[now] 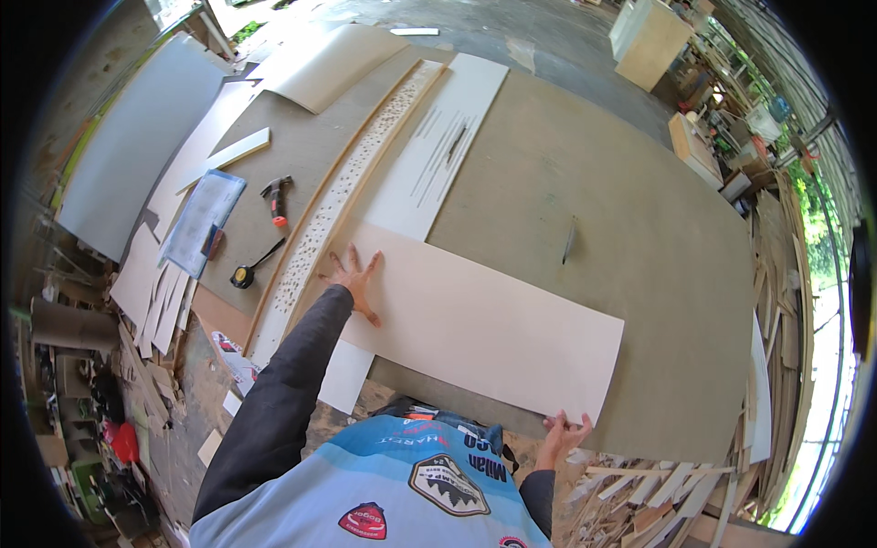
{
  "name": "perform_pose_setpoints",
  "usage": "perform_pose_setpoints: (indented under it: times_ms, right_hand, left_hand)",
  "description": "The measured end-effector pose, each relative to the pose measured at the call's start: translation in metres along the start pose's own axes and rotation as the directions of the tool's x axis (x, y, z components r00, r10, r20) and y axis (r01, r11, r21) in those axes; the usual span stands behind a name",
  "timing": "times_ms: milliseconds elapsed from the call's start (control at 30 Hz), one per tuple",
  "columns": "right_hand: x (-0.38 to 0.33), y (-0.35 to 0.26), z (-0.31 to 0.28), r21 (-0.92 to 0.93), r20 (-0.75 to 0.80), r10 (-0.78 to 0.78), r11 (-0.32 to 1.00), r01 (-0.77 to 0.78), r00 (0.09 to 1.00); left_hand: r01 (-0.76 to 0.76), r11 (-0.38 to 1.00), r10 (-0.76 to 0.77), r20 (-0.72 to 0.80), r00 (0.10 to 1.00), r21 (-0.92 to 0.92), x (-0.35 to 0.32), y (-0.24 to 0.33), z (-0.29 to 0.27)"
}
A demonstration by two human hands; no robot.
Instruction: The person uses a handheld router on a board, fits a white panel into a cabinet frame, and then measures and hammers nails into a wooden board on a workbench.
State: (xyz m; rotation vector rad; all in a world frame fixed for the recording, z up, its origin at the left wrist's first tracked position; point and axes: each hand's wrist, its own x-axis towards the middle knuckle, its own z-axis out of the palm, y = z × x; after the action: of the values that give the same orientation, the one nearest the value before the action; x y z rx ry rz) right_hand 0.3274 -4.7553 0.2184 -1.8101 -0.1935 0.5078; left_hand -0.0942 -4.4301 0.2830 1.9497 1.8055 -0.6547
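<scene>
A long pale pink sheet [484,315] lies across the large brown board, over part of a white panel [416,173] with dark slots. My left hand [356,285] rests on the sheet's left end with its fingers spread, close to a wood-edged strip [333,201] covered in dark spots. At the near right corner of the sheet, my right hand [562,440] holds the edge with bent fingers; its underside grip is hidden. Left of the strip lie a hammer [277,199] with a red and black handle and a black and yellow tape measure [243,276].
The brown board [676,247] fills the worktop, with a thin dark curved piece [570,240] on it. A blue-white packet [206,219] and white offcuts [164,306] lie at left. Wood scraps [658,493] are heaped at lower right. A curled sheet [338,64] sits at the far end.
</scene>
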Motion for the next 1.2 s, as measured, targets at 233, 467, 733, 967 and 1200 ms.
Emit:
perform_pose_setpoints:
  times_ms: [233,467,733,967,1200]
  right_hand:
    - [0.028,-0.03,0.034,-0.187,0.065,0.066,0.981,-0.053,0.996]
    - [0.044,-0.041,0.056,-0.159,-0.015,0.107,0.981,-0.108,0.994]
    - [0.063,-0.036,0.068,-0.113,-0.01,0.12,0.986,-0.12,0.993]
    - [0.074,-0.037,0.075,-0.118,-0.019,0.129,0.984,-0.13,0.992]
    - [0.085,-0.042,0.086,-0.131,-0.044,0.15,0.979,-0.154,0.988]
  left_hand:
    - [0.009,1.0,-0.009,0.012,1.0,-0.017,0.021,0.005,-0.017]
    - [-0.009,0.999,0.009,0.013,1.0,-0.043,0.046,0.011,-0.027]
    - [0.016,0.999,-0.015,0.016,1.0,-0.052,0.059,0.013,-0.037]
    - [0.014,0.998,-0.013,0.021,1.0,-0.059,0.06,0.018,-0.053]
    - [0.024,0.999,-0.024,0.01,1.0,-0.042,0.072,0.022,-0.059]
